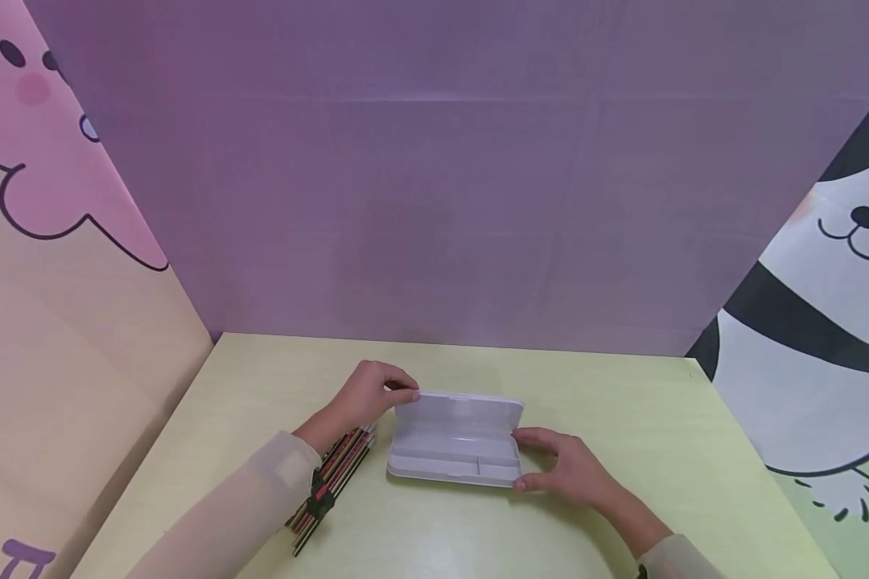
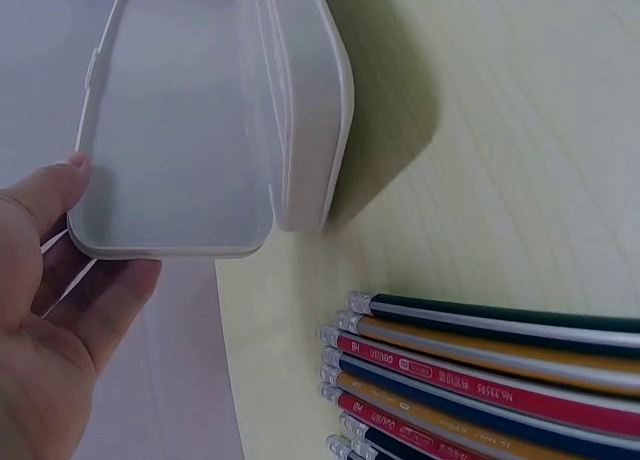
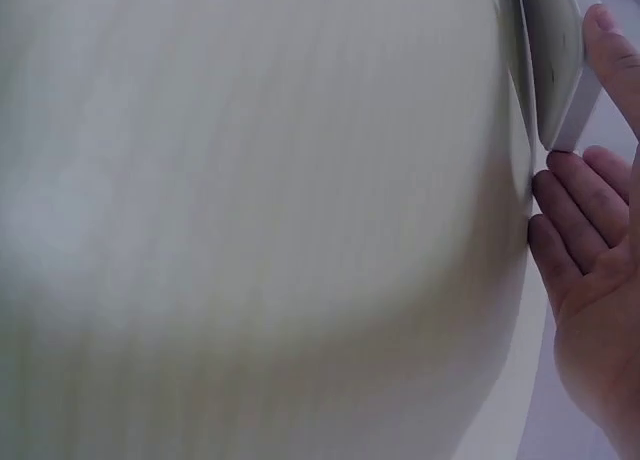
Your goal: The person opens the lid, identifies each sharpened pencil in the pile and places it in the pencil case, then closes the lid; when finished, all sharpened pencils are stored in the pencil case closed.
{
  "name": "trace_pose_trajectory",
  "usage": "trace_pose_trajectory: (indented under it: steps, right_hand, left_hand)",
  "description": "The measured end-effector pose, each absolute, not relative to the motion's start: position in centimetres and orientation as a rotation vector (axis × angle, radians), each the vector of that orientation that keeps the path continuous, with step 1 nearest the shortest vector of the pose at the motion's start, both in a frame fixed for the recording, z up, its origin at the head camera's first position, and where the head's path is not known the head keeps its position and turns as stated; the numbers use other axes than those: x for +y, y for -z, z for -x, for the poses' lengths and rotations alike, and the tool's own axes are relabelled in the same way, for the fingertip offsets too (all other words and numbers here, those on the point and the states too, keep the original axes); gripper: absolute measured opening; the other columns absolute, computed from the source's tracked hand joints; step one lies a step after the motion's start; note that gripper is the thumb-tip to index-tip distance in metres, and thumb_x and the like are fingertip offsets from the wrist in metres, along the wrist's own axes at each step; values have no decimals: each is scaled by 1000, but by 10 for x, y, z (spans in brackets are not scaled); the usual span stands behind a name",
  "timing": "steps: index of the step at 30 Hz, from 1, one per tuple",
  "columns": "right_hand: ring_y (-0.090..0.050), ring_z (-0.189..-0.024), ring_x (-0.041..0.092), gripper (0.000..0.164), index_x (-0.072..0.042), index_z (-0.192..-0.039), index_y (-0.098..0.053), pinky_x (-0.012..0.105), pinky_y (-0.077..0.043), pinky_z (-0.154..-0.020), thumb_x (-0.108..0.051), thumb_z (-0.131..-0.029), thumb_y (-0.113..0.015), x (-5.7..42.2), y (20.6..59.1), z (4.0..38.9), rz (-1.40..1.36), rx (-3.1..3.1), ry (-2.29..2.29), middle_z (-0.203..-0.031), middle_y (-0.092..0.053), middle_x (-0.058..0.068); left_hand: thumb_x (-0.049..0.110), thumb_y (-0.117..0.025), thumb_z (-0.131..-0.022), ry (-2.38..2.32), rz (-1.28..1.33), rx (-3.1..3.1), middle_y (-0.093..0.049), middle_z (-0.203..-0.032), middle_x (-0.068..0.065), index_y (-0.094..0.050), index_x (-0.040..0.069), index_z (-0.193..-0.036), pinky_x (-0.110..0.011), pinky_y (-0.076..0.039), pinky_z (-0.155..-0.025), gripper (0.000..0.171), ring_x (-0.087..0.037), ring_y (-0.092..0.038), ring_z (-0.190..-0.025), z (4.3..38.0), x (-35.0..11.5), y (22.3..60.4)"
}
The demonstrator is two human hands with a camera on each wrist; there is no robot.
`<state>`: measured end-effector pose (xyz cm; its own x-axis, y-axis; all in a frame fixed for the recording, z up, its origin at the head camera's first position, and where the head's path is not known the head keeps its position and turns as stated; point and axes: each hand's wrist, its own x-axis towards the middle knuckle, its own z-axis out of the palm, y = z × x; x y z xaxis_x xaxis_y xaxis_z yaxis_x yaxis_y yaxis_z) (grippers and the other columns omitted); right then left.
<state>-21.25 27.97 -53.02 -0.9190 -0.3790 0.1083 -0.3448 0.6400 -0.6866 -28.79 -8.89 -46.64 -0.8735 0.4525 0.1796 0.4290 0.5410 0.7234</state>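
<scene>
A white plastic pencil case [image 1: 434, 468] lies on the table with its lid [image 1: 458, 412] raised. Its tray has a low divider, and no pencils show inside. My left hand [image 1: 369, 394] pinches the lid's upper left corner; in the left wrist view the thumb is on one side of the lid [image 2: 175, 110] and fingers are behind it. My right hand [image 1: 574, 470] holds the case's right end, thumb at the front corner and fingers toward the back. Left of the case, partly under my left forearm, lies a bundle of pencils [image 1: 348, 466] in several colours.
A black band or clip [image 1: 322, 500] with a red part sits by the pencils near the left cuff. The pale wooden table [image 1: 608, 394] meets a purple panel [image 1: 434, 201] behind. Side panels carry a pink cartoon [image 1: 51, 153] and a panda [image 1: 825, 289].
</scene>
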Motion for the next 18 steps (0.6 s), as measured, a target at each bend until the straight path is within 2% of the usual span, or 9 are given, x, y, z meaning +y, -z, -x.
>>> trace_pose_trajectory:
  steps: [3,9,13,18]
  right_hand:
    - [-64,-125,29,82,-11,-135,-66,44,-51,-104,-51,-69,-92,280,529,212,634,2811,1104,-133,-70,2]
    - [-60,-131,32,85,-15,-137,-65,52,-46,-108,-54,-66,-92,279,530,210,590,2821,1064,-136,-68,1]
    - [-60,-131,31,89,-19,-138,-66,53,-45,-109,-56,-62,-93,278,534,208,557,2869,1020,-136,-68,-2]
    - [-62,-128,33,90,-16,-138,-66,53,-47,-107,-54,-61,-94,275,534,206,616,2921,952,-135,-69,3]
  left_hand:
    - [22,-76,-94,-1264,-791,2708,-76,-94,10,-81,18,-102,-27,-56,-77,11,-8,-67,-89,290,-90,467]
    - [24,-72,-98,-1289,-729,2641,-76,-99,7,-80,17,-108,-29,-56,-80,15,-11,-66,-91,294,-93,468]
    - [24,-71,-98,-1419,-572,2539,-74,-100,0,-79,13,-107,-31,-60,-77,16,-15,-67,-92,298,-93,473]
    - [20,-73,-96,-1623,-331,2378,-72,-99,-8,-78,5,-105,-36,-63,-76,18,-20,-68,-90,304,-92,481]
